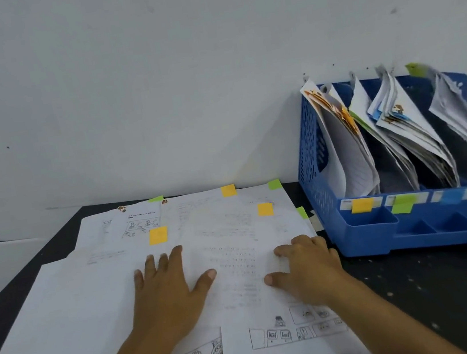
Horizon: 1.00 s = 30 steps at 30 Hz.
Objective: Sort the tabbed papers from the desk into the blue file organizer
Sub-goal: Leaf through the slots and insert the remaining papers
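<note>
The blue file organizer (406, 221) stands on the right of the dark desk (440, 291), against the white wall (153, 83), its slots open at the top but crowded with leaning sheets (411, 127). A bare strip of desk runs in front of it. Spread tabbed papers (234, 236) cover the desk's left and middle, reaching back to the wall.

You had two hands on the papers (234, 236): your left (167, 288) and your right (308, 268). One blue organizer (413, 229) stood on the desk, with four slots and four colour labels on its front. On the spread sheets I counted three orange tabs (158, 235) and four green tabs (274, 184). The sheets overlapped too much to count.
</note>
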Each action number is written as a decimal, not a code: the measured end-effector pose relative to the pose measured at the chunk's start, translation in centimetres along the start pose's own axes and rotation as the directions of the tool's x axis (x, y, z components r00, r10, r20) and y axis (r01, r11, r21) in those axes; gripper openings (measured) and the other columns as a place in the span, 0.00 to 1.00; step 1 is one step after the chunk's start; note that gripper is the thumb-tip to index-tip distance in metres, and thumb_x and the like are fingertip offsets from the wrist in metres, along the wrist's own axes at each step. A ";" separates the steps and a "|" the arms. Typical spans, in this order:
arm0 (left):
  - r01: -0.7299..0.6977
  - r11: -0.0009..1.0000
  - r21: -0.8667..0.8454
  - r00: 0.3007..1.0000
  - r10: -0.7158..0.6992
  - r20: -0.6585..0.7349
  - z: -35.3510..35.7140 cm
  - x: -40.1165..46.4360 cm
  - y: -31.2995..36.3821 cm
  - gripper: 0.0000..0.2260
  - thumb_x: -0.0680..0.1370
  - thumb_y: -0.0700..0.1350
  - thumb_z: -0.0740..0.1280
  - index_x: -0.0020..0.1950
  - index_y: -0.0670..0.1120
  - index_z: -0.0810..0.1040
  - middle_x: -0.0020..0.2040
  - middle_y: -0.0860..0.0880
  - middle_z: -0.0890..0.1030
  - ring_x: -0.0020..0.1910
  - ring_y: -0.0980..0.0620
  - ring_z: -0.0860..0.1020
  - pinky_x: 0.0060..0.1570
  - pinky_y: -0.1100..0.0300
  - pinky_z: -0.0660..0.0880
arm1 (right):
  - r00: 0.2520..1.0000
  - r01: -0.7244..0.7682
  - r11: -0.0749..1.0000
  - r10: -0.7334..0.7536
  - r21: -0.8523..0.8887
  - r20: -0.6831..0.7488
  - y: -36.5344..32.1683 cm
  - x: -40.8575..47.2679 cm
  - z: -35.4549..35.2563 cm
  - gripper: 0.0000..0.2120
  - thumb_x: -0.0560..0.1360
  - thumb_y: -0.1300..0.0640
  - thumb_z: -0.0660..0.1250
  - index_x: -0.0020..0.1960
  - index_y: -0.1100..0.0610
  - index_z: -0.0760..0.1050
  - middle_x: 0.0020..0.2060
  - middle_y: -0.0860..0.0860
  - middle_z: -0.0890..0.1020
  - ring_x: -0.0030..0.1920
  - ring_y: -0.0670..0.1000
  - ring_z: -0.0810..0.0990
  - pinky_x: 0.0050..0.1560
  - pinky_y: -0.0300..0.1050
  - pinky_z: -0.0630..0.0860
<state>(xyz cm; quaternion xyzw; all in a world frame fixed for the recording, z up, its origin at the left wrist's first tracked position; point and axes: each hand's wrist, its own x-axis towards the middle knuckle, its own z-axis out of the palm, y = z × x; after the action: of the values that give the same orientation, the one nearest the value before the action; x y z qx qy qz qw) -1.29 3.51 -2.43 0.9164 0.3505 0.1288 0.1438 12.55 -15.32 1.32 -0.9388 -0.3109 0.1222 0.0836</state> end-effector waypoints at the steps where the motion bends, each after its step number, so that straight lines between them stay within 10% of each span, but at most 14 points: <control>1: 0.008 1.000 -0.015 1.000 -0.008 0.011 0.0 0.0 0.3 0.40 0.73 0.72 0.48 0.79 0.51 0.49 0.79 0.47 0.56 0.79 0.45 0.46 0.76 0.47 0.42 | 0.999 -0.006 1.000 0.006 0.006 0.044 0.2 0.0 -0.5 0.33 0.75 0.33 0.63 0.77 0.42 0.61 0.74 0.49 0.63 0.75 0.56 0.56 0.73 0.54 0.57; 9: 0.074 0.949 -0.307 0.991 -0.103 -0.081 -0.3 -0.1 1.1 0.35 0.73 0.57 0.71 0.76 0.53 0.59 0.69 0.49 0.73 0.69 0.47 0.69 0.72 0.48 0.59 | 0.986 -0.029 0.998 0.021 0.047 0.165 1.1 -0.3 -2.0 0.32 0.72 0.38 0.71 0.74 0.38 0.65 0.72 0.47 0.65 0.75 0.54 0.56 0.73 0.53 0.56; 15: 0.037 0.587 -0.809 0.984 -0.164 -0.074 -2.1 0.1 1.0 0.29 0.73 0.34 0.72 0.68 0.57 0.68 0.53 0.54 0.79 0.51 0.52 0.79 0.42 0.64 0.73 | 0.990 -0.025 0.975 -0.006 0.221 0.138 1.6 -0.4 -2.2 0.42 0.72 0.41 0.73 0.79 0.42 0.54 0.76 0.49 0.62 0.76 0.55 0.59 0.75 0.55 0.60; 21: 0.001 0.504 -0.863 0.994 -0.097 -0.055 -3.7 -0.3 1.1 0.36 0.73 0.36 0.72 0.73 0.61 0.62 0.56 0.59 0.79 0.54 0.52 0.79 0.57 0.50 0.76 | 0.996 -0.041 0.559 0.090 0.828 -0.011 1.7 0.4 -2.2 0.33 0.79 0.46 0.67 0.79 0.50 0.57 0.61 0.46 0.78 0.58 0.47 0.78 0.49 0.40 0.73; 25: 0.003 0.527 -0.850 0.991 -0.118 -0.069 -3.8 -0.3 1.6 0.36 0.72 0.38 0.73 0.73 0.59 0.62 0.58 0.56 0.77 0.52 0.50 0.78 0.59 0.45 0.74 | 0.989 0.028 0.352 0.127 0.935 -0.078 2.3 0.7 -2.7 0.09 0.79 0.53 0.68 0.59 0.52 0.81 0.47 0.47 0.86 0.50 0.50 0.83 0.39 0.37 0.73; 30: -0.074 0.688 -0.722 0.953 -0.165 -0.255 -2.9 -0.3 1.6 0.30 0.73 0.39 0.73 0.71 0.55 0.67 0.62 0.53 0.75 0.57 0.48 0.78 0.59 0.51 0.72 | 0.975 0.148 0.265 0.120 0.953 -0.185 1.9 0.2 -3.3 0.03 0.78 0.57 0.71 0.47 0.53 0.83 0.42 0.47 0.87 0.40 0.46 0.80 0.34 0.34 0.72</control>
<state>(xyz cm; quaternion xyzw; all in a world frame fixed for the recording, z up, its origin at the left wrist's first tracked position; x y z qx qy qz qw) -1.51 2.61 0.76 0.7456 0.3115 0.3900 0.4416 14.74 -16.98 3.96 -0.6996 -0.1697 0.1802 0.6703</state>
